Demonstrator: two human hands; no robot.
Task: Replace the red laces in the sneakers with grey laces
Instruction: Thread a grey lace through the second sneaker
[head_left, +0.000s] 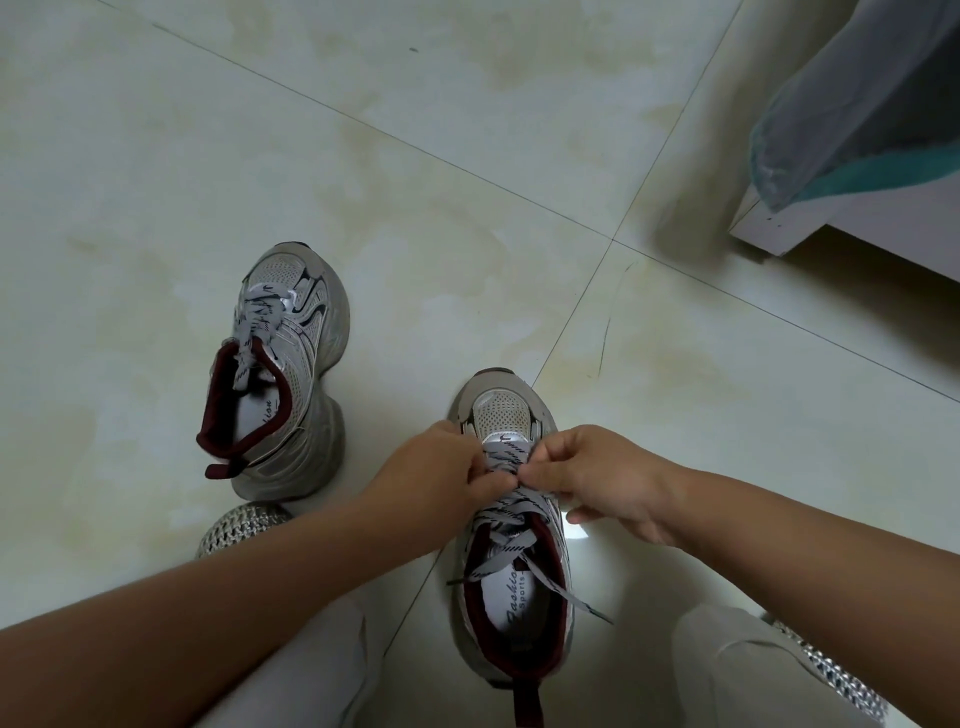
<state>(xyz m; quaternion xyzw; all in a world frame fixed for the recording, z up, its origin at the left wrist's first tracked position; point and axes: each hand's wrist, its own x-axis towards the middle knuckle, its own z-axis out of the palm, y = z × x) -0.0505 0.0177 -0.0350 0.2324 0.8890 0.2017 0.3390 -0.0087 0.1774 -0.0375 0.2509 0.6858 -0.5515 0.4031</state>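
A grey sneaker (511, 613) with a dark red lining stands on the floor between my knees, toe pointing away. A grey lace (511, 545) with dark dashes runs through its eyelets, and its loose ends trail over the opening. My left hand (441, 470) and my right hand (597, 480) meet over the lower eyelets, each pinching the lace with curled fingers. A second grey sneaker (291, 374) stands apart at the left, laced with the same grey lace (257, 322). No red lace is in view.
The floor (467, 156) is pale glossy tile with dark grout lines. A white furniture base (831, 218) draped with grey and teal cloth (857, 130) stands at the upper right. My own woven shoes (239, 527) and light trouser legs (753, 670) frame the near sneaker.
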